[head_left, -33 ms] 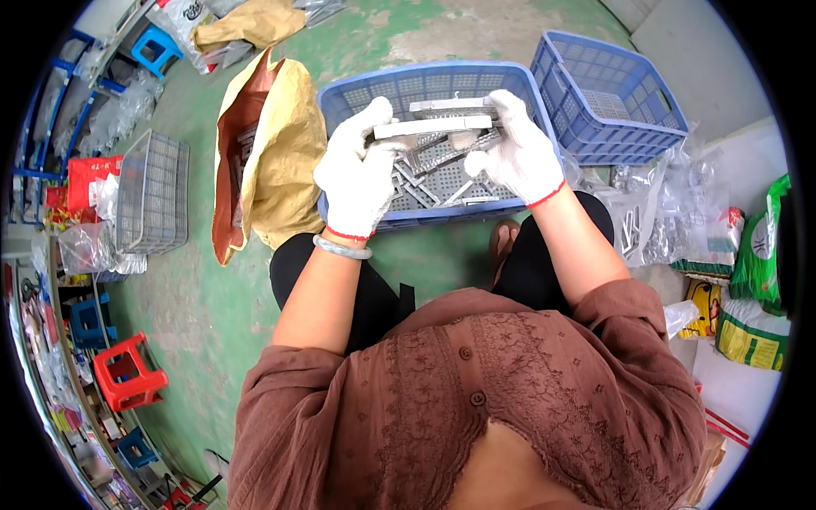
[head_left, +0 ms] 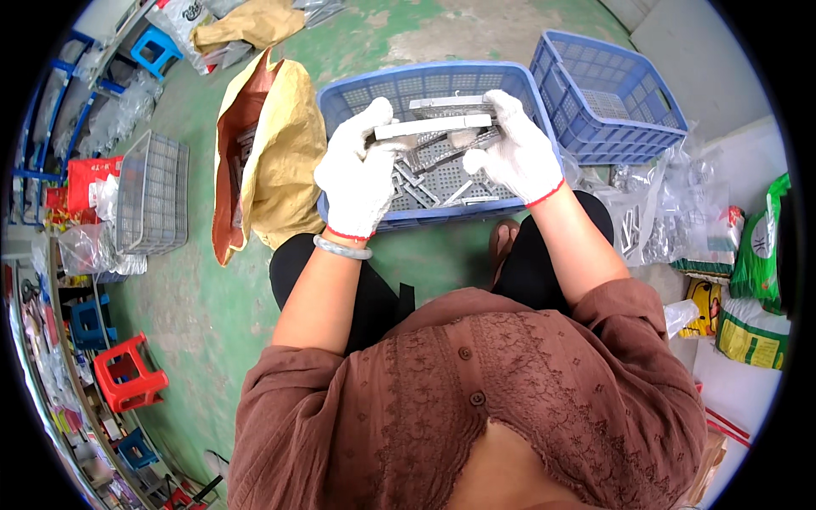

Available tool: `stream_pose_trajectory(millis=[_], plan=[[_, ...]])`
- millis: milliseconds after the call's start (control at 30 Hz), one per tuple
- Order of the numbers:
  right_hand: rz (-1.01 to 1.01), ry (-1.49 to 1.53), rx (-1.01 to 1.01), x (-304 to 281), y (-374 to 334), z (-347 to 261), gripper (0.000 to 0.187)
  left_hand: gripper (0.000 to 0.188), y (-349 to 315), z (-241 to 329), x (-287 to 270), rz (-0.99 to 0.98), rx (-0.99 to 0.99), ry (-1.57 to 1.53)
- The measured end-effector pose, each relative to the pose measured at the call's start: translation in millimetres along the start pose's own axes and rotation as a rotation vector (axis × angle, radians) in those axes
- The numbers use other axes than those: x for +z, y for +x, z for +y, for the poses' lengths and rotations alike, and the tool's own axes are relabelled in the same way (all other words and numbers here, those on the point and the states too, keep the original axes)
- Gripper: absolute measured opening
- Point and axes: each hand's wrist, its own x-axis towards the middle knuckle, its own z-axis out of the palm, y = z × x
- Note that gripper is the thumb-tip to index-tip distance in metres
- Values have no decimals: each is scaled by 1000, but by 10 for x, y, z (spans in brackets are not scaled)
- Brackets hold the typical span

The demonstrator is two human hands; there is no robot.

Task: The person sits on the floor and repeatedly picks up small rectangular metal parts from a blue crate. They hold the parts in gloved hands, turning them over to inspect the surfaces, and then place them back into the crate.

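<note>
Both of my hands wear white knitted gloves with red cuffs, held up over a blue plastic basket (head_left: 425, 78). Between them spans a flat silver-grey metal bar (head_left: 433, 127). My left hand (head_left: 353, 174) is closed on its left end. My right hand (head_left: 517, 153) pinches the right end, fingers on the far side and thumb nearer me. Just beyond lies a second, similar grey piece (head_left: 450, 104), close to my right fingertips; whether it is joined to the first bar I cannot tell. Loose grey metal pieces (head_left: 412, 185) lie in the basket below, partly hidden by my hands.
A yellow woven sack (head_left: 285, 161) with metal pieces inside stands open at the basket's left. Another blue crate (head_left: 616, 127) sits at the back right, near clear plastic bags (head_left: 671, 204). Farther left are a grey crate (head_left: 153, 194) and a red stool (head_left: 129, 372).
</note>
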Motion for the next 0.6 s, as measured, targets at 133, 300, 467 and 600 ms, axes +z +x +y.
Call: stream_pose_trajectory(millis=[133,300,467,600], plan=[[33,2,-19,-64,20,11,30,35,-25,-94,33,-22,55,21],[71,-22,-8,-76,-8,-23,30,36,-21,-98,16,-61,13,29],[103,-70,9,-61,-6,-64,29,37,-28,-134,21,-80,-62,-52],[109,-43,17,-80,-5,-50,30,38,-23,-56,27,-101,-153,-46]])
